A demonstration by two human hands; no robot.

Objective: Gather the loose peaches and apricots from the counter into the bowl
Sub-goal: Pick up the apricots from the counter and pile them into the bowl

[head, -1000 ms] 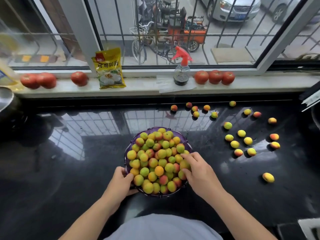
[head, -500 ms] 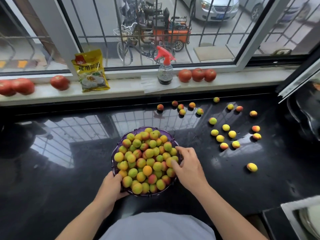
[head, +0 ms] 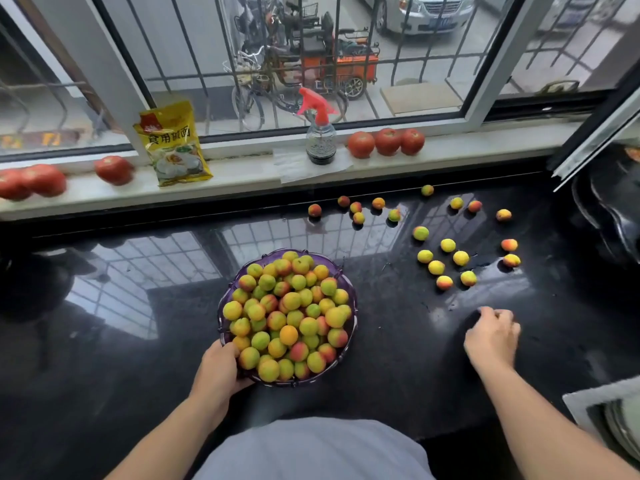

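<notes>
Nineteen loose fruits (head: 447,245) counted on counter (head: 398,341); one heaped bowl (head: 220,320), rim clasped in left grip (head: 218,368); right grip (head: 491,336) curled, hold impossible to tell.

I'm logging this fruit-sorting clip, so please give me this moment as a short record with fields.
bowl: purple bowl, heaped with fruit, on the black counter
left hand: left hand grips the bowl's near rim
right hand: right hand curled low over the counter right of the bowl; whether it holds a fruit cannot be told
loose fruit: loose fruit scattered right of and behind the bowl
sill: tomatoes, spray bottle, yellow packet
</notes>
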